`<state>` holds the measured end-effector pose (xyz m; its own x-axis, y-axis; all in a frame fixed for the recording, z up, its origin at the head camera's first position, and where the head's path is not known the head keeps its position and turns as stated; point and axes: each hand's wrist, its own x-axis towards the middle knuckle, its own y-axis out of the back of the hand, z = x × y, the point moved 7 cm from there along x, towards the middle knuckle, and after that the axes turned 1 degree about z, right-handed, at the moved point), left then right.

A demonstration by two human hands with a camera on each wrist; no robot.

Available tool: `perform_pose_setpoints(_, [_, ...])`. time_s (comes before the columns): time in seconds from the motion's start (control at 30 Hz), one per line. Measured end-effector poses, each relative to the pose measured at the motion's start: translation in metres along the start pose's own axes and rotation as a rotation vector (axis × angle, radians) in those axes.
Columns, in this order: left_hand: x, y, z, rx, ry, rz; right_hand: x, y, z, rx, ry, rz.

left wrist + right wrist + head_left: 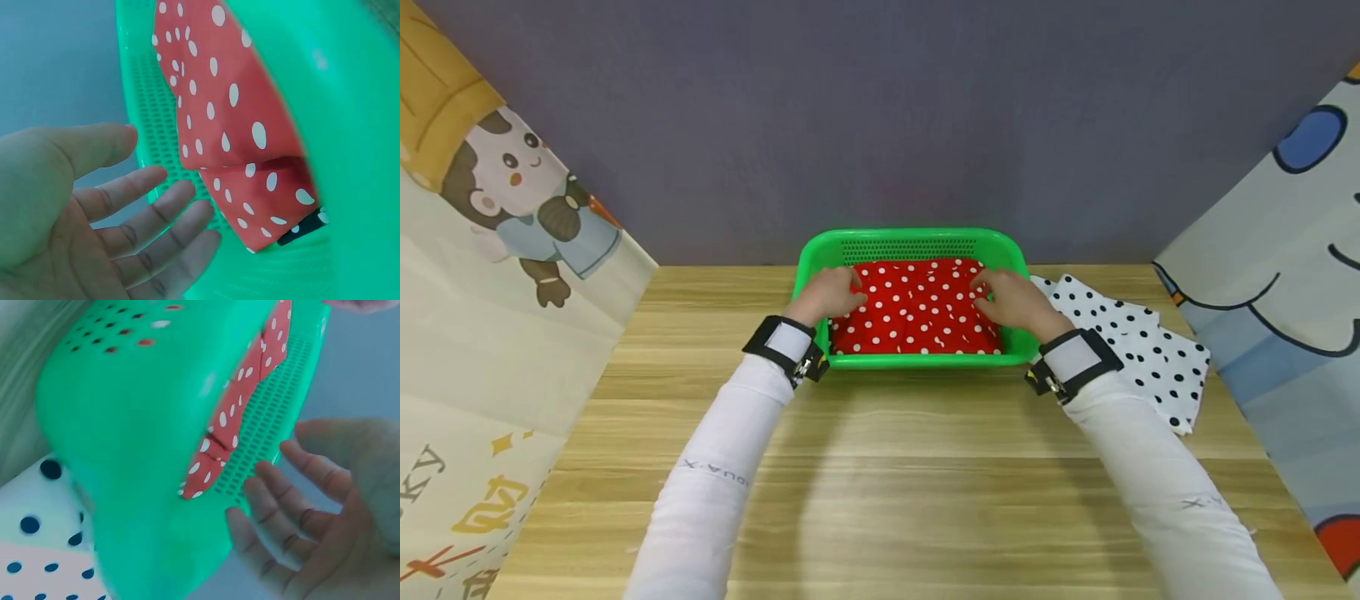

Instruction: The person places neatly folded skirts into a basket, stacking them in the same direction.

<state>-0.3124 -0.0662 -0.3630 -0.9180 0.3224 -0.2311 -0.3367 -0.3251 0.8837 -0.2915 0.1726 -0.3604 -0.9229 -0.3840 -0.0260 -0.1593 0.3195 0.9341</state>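
A red cloth with white dots [917, 308] lies folded inside a green plastic basket [910, 361]. Over the basket's left end is my left hand [829, 294], its thumb and fingers spread apart with nothing between them. My right hand [1011, 297] hovers at the right end in much the same pose, fingers loosely bent and holding nothing. Both hands are close to the sides of the red cloth [219, 94]. Under one corner of it, in the left wrist view, a bit of dark cloth with white dots [301, 229] peeks out.
White cloths with black dots [1150, 350] lie on the wooden table [910, 483] to the right of the basket, partly behind my right wrist. A grey wall [880, 125] rises right behind the basket, and printed panels [497, 333] flank the table.
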Motion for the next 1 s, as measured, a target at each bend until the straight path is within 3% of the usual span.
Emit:
perform_pose_setpoints(0.23, [-0.014,0.000,0.002,0.050,-0.083,0.119,-0.023,0.003,0.000,-0.032,0.040,0.107])
perform_pose_setpoints(0.57, [-0.048,-0.002,0.010,0.092,-0.185,0.264,-0.062,0.007,0.007,-0.067,0.088,0.302])
perform_pose_setpoints(0.8, [-0.069,-0.009,0.013,0.076,-0.238,0.356,-0.087,0.010,0.037,-0.059,0.012,0.524])
perform_pose_setpoints(1.0, [-0.090,-0.021,0.010,0.038,-0.236,0.382,-0.099,0.000,0.069,-0.039,-0.114,0.510])
